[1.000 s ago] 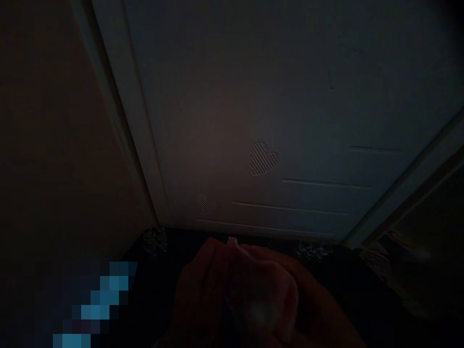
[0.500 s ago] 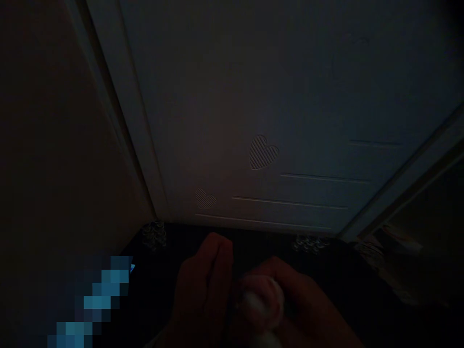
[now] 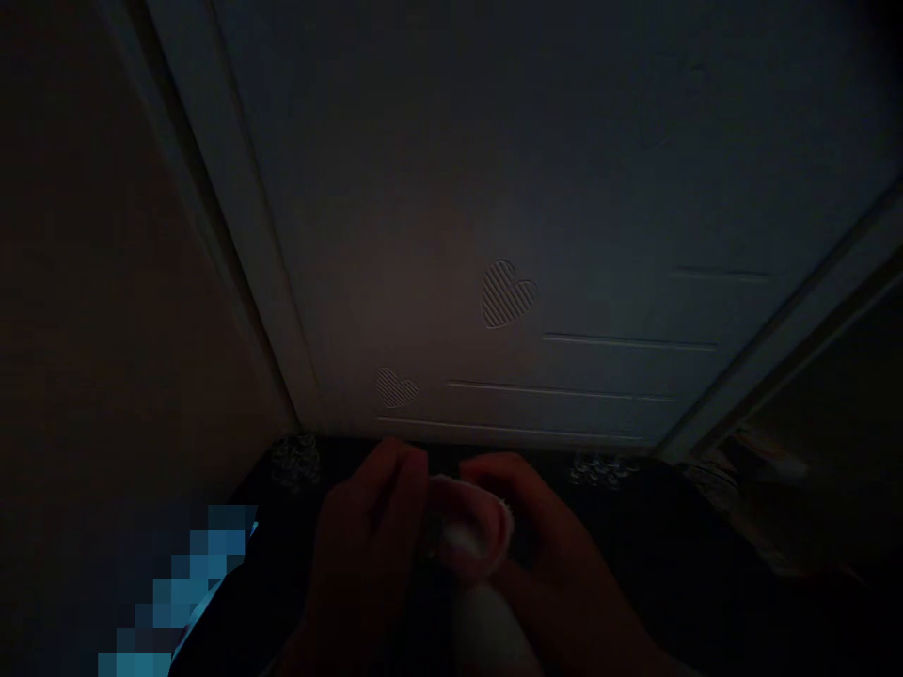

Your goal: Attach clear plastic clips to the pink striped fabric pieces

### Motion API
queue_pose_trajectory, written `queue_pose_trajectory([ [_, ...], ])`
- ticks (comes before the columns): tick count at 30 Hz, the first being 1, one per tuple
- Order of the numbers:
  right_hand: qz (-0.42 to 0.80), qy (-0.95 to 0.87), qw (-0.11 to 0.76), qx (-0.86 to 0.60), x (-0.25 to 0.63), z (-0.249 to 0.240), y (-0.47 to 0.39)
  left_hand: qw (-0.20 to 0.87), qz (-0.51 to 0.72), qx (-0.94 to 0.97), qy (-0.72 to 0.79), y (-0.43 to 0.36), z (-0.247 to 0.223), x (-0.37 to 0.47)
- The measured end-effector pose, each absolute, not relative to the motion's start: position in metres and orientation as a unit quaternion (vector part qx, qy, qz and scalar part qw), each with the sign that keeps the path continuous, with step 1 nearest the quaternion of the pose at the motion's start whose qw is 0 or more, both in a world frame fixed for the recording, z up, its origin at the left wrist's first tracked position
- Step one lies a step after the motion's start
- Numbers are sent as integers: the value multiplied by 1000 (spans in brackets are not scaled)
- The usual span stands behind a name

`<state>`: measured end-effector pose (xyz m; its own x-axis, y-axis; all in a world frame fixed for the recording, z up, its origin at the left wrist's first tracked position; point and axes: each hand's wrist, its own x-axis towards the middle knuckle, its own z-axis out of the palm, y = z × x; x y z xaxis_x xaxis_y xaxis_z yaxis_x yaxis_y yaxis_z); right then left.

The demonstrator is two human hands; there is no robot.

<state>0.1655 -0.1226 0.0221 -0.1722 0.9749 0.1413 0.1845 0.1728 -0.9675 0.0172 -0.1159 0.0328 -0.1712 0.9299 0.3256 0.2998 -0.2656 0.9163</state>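
Observation:
The scene is very dark. Between my hands is a pale, fuzzy, sock-like cloth (image 3: 504,527) with a round opening facing up and a pinkish inner side; a whitish length of it hangs below. My right hand (image 3: 557,545) is curled around its right side, thumb and fingers bent at the rim. At the left edge of the opening, my left hand (image 3: 371,536) has its fingers pressed together, closed on the rim as far as the dark lets me see. Some fingertips are hidden behind the cloth.
A white panel (image 3: 395,235) with embossed striped hearts and lines stands upright ahead. Below it lies a black surface (image 3: 282,583), with shiny ring-like clusters (image 3: 296,461) left and right. A blurred-out bluish glow (image 3: 204,574) is at lower left; unclear items (image 3: 768,461) lie at right.
Both hands and the cloth have shifted a little up and left. The cloth's opening is wider, and its whitish lower part shows more. The view has moved slightly.

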Motion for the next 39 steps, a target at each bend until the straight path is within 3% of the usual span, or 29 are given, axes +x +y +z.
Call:
queue_pose_trajectory([
  [4, 417, -616, 479, -467, 161, 18, -113, 305, 548, 573, 527, -113, 40, 13],
  [13, 318, -677, 543, -382, 179, 8, -112, 563, 535, 482, 405, -106, 26, 11],
  [20, 286, -734, 528, -318, 173, 15, -113, 560, 558, 445, 421, -111, 33, 11],
  [25, 321, -679, 544, -375, 180, 19, -113, 535, 579, 426, 443, -112, 42, 11],
  [32, 375, -639, 556, -376, 189, 18, -111, 378, 601, 515, 480, -110, 44, 0],
  [39, 362, -659, 549, -365, 182, 19, -112, 494, 633, 407, 436, -115, 40, 18],
])
